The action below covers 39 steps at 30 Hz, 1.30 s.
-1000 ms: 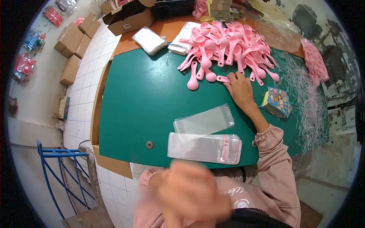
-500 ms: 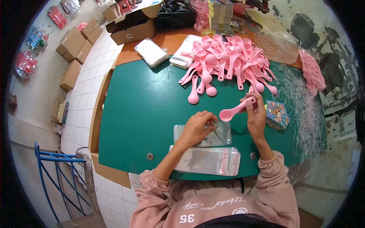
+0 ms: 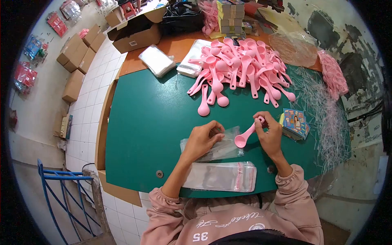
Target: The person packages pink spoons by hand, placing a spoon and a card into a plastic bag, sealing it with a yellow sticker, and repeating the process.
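My right hand (image 3: 269, 135) is closed on the handle end of a pink measuring spoon (image 3: 246, 135), whose bowl points left and down. Just left of that bowl, my left hand (image 3: 205, 141) pinches a clear plastic bag (image 3: 232, 136) and lifts its edge. More clear bags (image 3: 220, 153) lie under this hand. Nearer my body rests a stack of clear bags with red-lined flaps (image 3: 216, 176). Beyond both hands is a large heap of pink spoons (image 3: 245, 67). To the right of my right hand sits a stack of printed cards (image 3: 296, 122).
White packs of bags (image 3: 157, 61) lie at the back of the green table (image 3: 139, 118), near an open cardboard box (image 3: 136, 36). Clear plastic strands (image 3: 326, 126) cover the right edge. Bundled card stacks (image 3: 231, 18) stand behind the spoons. A blue metal frame (image 3: 65, 175) is at lower left.
My right hand has lowered the spoon toward the bags. My left hand has raised a bag's edge off the others. The view has shifted slightly.
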Each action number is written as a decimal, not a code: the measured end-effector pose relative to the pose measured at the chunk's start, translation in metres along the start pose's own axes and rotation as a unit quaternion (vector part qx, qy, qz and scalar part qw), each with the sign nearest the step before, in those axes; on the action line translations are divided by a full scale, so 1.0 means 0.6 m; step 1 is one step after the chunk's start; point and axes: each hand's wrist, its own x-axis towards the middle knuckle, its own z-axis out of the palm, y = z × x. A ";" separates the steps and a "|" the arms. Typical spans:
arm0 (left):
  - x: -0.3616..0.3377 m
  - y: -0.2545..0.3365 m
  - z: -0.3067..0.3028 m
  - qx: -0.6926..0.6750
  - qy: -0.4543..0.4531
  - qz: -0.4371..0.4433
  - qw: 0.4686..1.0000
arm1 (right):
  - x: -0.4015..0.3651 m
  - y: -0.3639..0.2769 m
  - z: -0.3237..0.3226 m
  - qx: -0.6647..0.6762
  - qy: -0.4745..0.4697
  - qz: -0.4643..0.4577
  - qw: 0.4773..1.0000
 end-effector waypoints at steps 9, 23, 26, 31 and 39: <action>0.012 -0.008 -0.013 0.028 0.099 0.074 0.992 | 0.003 -0.006 -0.007 -0.035 -0.013 0.003 0.999; 0.007 -0.001 -0.020 -0.342 -0.017 -0.067 0.937 | -0.001 0.003 -0.005 0.135 0.167 -0.025 0.976; 0.007 0.000 -0.023 -0.324 -0.016 -0.091 0.941 | 0.000 0.005 -0.005 0.102 0.132 0.002 0.986; 0.006 -0.001 -0.023 -0.345 -0.011 -0.086 0.935 | -0.005 -0.002 0.005 0.175 0.142 -0.013 0.974; 0.006 0.003 -0.019 -0.348 0.005 -0.096 0.933 | -0.005 -0.001 0.007 0.206 0.121 0.018 0.971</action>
